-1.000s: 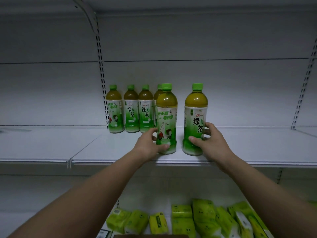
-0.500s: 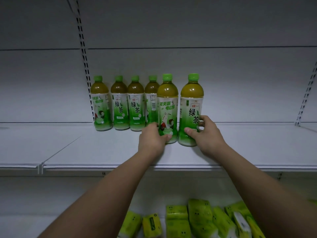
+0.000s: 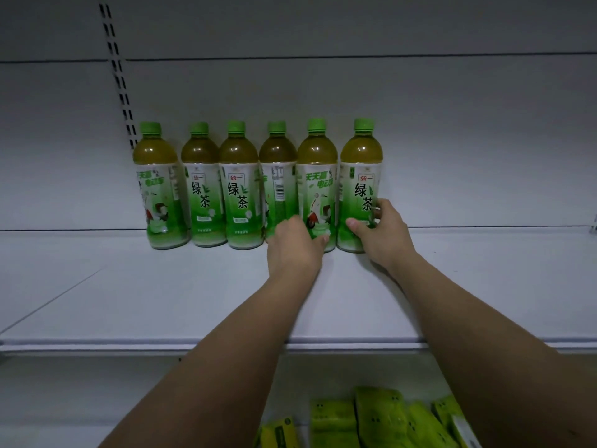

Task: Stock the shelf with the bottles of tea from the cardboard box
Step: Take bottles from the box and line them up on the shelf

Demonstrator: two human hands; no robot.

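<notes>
Six tea bottles [image 3: 237, 185] on shelf [image 3: 161, 299] — L hand [image 3: 295, 244], R hand [image 3: 381, 236] gripping rightmost two

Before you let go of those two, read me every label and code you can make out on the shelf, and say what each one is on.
"统一" over "绿茶": second bottle, third bottle; on the sixth bottle, held by the right hand, "茶" is partly covered.
"天天赢", second line unclear: first bottle, and the fifth bottle, held by the left hand.
Fourth bottle: barcode, digits too small.
Green packets below: print unreadable.
</notes>
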